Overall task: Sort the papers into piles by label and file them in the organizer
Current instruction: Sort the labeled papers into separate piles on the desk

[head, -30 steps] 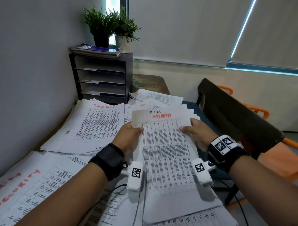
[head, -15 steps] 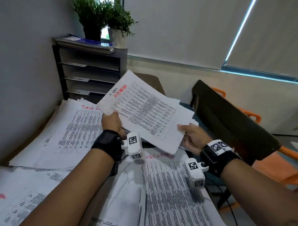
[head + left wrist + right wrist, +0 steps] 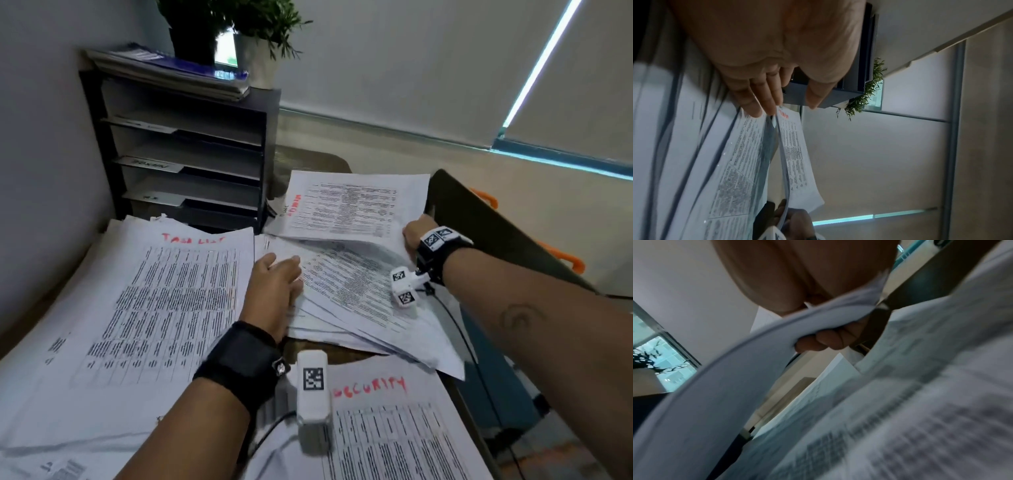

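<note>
My right hand (image 3: 412, 233) grips the right edge of a thin sheaf of printed sheets with a red label (image 3: 346, 205), holding it just above the fanned middle pile (image 3: 356, 301); in the right wrist view the fingers (image 3: 824, 342) curl under the sheaf (image 3: 715, 394). My left hand (image 3: 277, 274) lies flat on the left edge of that pile, fingers (image 3: 764, 100) straight on the paper. A black shelf organizer (image 3: 185, 150) stands at the back left. A pile with a red heading (image 3: 137, 315) lies on the left, and a pile labelled SECURITY (image 3: 387, 428) lies near me.
Two potted plants (image 3: 239, 31) and a stack of booklets (image 3: 171, 68) sit on top of the organizer. A dark chair back (image 3: 496, 233) stands close on the right, with orange chairs behind it. The wall runs along the left side of the desk.
The red-labelled sheaf has swung right and down over the middle pile. My left hand has let go of it and now rests flat on the pile; my right hand still holds it.
</note>
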`<state>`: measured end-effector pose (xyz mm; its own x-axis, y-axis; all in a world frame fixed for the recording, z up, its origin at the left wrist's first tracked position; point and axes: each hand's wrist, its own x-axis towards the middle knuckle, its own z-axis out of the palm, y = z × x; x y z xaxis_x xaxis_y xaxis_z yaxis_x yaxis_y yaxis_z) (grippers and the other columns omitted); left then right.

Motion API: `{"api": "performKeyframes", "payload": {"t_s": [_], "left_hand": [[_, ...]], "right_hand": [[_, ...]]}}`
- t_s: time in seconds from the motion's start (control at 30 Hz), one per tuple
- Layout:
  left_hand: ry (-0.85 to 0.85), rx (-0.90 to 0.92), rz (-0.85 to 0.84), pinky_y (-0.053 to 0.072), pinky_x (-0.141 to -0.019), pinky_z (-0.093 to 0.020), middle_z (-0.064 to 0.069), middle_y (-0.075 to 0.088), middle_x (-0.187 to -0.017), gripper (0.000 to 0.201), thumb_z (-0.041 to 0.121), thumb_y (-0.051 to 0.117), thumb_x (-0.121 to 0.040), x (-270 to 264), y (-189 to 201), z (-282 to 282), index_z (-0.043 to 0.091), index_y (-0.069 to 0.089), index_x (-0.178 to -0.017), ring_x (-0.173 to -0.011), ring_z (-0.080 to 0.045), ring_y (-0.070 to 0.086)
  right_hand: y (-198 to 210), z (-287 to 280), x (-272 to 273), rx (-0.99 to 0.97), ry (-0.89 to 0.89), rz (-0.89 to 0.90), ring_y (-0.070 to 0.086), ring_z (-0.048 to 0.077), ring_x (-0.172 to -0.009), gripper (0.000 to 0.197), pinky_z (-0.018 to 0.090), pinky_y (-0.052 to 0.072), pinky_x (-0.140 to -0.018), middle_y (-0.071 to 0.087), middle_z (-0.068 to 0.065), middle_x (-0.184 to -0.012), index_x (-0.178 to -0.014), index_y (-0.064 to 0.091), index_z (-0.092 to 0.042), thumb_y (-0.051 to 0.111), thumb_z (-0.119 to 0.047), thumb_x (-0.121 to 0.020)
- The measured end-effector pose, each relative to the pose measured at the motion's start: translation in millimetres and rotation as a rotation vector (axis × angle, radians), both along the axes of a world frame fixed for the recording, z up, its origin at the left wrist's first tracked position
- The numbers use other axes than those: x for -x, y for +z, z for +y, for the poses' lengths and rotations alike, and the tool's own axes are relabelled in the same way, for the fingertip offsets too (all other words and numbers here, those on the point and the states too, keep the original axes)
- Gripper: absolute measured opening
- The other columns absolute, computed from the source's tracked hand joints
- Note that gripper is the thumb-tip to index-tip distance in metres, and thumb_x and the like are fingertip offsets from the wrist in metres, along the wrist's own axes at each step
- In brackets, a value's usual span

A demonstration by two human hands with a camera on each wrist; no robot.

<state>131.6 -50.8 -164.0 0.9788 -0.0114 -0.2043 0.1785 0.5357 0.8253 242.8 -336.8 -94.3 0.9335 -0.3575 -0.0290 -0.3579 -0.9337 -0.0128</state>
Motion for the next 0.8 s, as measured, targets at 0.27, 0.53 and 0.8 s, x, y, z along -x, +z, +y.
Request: {"api": "performKeyframes", "payload": {"t_s": [0.27, 0.53, 0.8], "left_hand": [[0.013, 0.016, 0.012, 0.054, -0.101, -0.039, -0.012, 0.067, -0.117, 0.048, 0.011, 0.065, -0.094, -7, -10, -3, 0.014, 0.044, -0.137, -0.107, -0.023, 0.067], [-0.014, -0.045, 0.008, 0.053, -0.099, -0.036, -0.008, 0.065, -0.109, 0.037, 0.013, 0.064, -0.095, -7, -9, -5, 0.01, 0.046, -0.128, -0.107, -0.023, 0.066], [-0.112, -0.137, 0.001, 0.053, -0.074, -0.03, -0.002, 0.071, -0.082, 0.001, 0.013, 0.062, -0.096, 8, 30, 10, 0.014, 0.063, -0.096, -0.078, -0.017, 0.067]], "right_hand": [[-8, -23, -99, 0.212, 0.164, 0.132, 0.069, 0.034, -0.097, 0.025, 0.037, 0.055, -0.089, 0.071, 0.015, -0.11, -0.101, 0.07, -0.011, 0.063, -0.015, -0.077], [-7, 16, -42, -0.14, 0.131, -0.24, 0.057, 0.034, -0.119, 0.045, 0.034, 0.044, -0.094, 0.057, 0.016, -0.135, -0.133, 0.054, -0.006, 0.061, -0.023, -0.091], [16, 89, 126, -0.673, 0.534, 0.005, 0.072, 0.016, -0.089, 0.012, 0.034, 0.059, -0.086, 0.075, 0.001, -0.096, -0.099, 0.071, -0.018, 0.062, -0.012, -0.093]]}}
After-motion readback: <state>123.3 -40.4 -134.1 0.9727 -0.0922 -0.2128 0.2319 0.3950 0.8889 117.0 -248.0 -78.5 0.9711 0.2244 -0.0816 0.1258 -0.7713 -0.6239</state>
